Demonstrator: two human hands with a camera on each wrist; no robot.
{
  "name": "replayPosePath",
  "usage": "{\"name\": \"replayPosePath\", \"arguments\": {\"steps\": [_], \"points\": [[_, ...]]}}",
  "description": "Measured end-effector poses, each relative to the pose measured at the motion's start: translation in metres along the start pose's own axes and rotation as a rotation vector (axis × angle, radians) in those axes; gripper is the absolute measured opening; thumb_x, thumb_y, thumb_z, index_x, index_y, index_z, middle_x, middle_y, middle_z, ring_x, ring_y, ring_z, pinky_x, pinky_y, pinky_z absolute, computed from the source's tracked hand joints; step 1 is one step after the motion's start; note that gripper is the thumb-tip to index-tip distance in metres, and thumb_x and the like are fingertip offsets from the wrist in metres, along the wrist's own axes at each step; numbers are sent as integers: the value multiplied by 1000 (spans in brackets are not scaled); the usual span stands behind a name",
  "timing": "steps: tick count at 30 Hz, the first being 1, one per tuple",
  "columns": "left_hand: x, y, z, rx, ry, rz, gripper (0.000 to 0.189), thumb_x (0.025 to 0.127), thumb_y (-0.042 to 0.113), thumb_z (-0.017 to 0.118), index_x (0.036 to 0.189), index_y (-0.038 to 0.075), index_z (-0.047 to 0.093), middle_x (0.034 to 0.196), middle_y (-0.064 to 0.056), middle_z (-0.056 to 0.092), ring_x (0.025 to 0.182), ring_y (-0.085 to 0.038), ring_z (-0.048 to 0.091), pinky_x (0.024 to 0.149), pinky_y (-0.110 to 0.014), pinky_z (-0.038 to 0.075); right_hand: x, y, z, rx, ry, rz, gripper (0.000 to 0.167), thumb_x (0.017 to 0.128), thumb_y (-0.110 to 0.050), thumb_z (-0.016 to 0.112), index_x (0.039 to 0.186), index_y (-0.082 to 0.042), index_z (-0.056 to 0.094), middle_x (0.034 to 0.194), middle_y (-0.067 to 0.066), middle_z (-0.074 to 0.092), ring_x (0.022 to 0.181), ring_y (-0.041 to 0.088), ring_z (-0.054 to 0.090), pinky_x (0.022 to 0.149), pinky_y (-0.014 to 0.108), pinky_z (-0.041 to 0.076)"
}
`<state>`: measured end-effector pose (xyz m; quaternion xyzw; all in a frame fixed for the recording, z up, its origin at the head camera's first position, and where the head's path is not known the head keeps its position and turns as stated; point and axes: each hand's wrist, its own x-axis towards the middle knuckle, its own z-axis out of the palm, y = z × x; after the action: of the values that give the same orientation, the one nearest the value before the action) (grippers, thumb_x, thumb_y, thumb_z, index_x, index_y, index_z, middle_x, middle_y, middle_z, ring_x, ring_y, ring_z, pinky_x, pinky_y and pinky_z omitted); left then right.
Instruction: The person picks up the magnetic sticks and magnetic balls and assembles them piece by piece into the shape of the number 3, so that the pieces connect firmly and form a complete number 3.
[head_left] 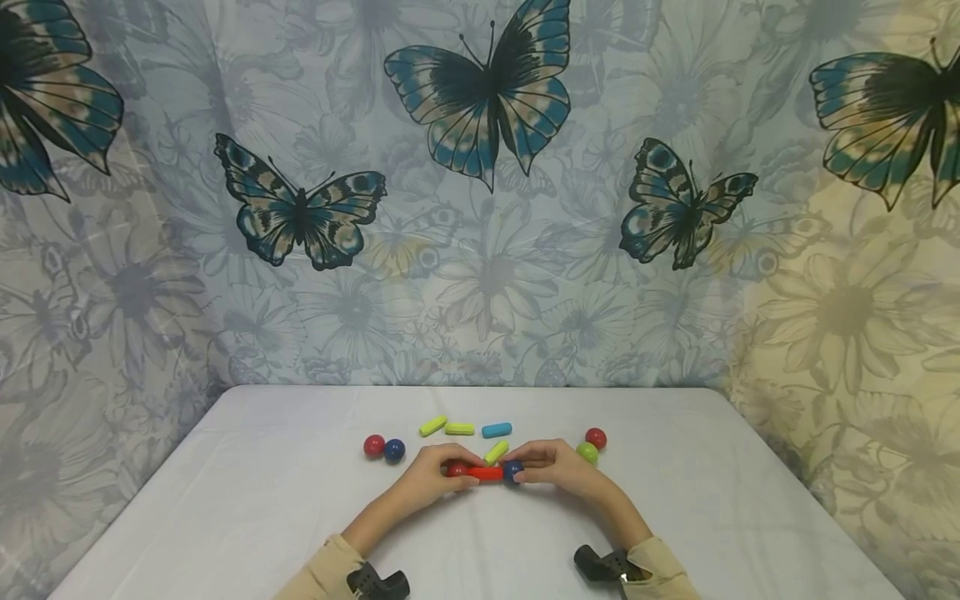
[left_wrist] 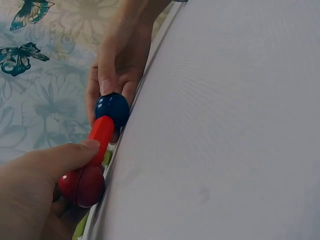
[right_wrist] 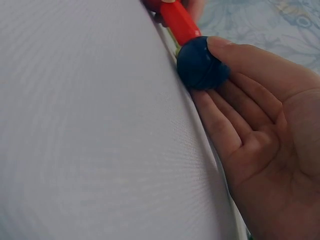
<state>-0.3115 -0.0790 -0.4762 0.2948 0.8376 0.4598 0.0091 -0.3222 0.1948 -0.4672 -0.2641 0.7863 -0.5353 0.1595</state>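
A red stick (head_left: 486,474) lies between a red ball (left_wrist: 82,187) on its left end and a blue ball (right_wrist: 202,64) on its right end, all three in one line. My left hand (head_left: 431,479) grips the red ball, its thumb reaching onto the stick in the left wrist view. Between thumb and fingers, my right hand (head_left: 561,469) pinches the blue ball. Just behind the joined pieces a yellow-green stick (head_left: 497,452) lies at a slant, close to the right fingertips.
Farther back lie two yellow-green sticks (head_left: 446,427) and a blue stick (head_left: 497,430). To the left, a red ball (head_left: 374,447) touches a dark blue ball (head_left: 394,451). Right of my hands are a red ball (head_left: 596,438) and a green ball (head_left: 588,452). A butterfly-patterned cloth hangs behind the white table (head_left: 300,500).
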Motion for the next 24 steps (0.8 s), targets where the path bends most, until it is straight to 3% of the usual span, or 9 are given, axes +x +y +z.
{"name": "replayPosePath", "arguments": {"steps": [8,17,20,24], "points": [[0,-2,3,13,27,8,23,85,27,75,108,27,74,109,9,72,109,-11,64,96,-27,49,0,-1,0,-5,0,-4,35,91,-19,68,124,-5,65,129,16,65,117,12,64,93,21,53],[-1,1,3,6,34,-7,23,84,25,76,108,25,74,109,9,73,109,-11,64,97,-27,49,0,-3,2,-12,51,-31,35,93,-20,66,124,-5,64,127,15,66,122,26,61,93,17,51],[-1,2,3,10,36,-8,23,84,25,76,107,24,74,109,9,73,109,-11,64,97,-27,49,1,-6,4,-24,98,-23,35,92,-22,67,124,-6,65,126,14,67,121,29,62,95,23,52],[-1,1,3,14,40,-2,23,84,25,76,107,24,74,109,9,73,109,-11,64,98,-28,49,1,-11,7,-80,191,-7,33,92,-26,67,121,-11,67,124,9,69,121,28,62,101,40,51]]}}
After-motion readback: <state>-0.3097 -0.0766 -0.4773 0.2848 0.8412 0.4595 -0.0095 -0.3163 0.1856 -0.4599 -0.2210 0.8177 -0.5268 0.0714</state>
